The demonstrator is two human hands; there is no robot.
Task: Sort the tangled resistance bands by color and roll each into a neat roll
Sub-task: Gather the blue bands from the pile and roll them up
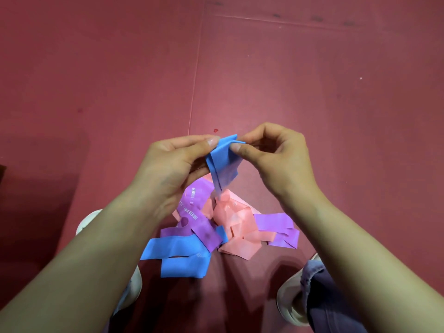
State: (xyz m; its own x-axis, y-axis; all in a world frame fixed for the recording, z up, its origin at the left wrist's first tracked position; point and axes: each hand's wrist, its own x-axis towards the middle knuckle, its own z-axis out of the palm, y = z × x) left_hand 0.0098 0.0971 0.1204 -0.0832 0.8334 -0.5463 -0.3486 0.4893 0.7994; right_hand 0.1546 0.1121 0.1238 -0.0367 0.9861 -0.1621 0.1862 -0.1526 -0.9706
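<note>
2 hands, left (168, 164) & right (276, 159) pinching blue band (223, 164), purple band (199, 227) below, txt "ONE DEGREE"

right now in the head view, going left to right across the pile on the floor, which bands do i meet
blue bands → printed purple band → pink bands → second purple band; the held blue band hangs over the middle, so it is left out

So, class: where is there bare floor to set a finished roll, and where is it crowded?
Bare: the floor beyond the left hand and right hand, both sides of the seam. Crowded: the pile of bands between the shoes.
</note>
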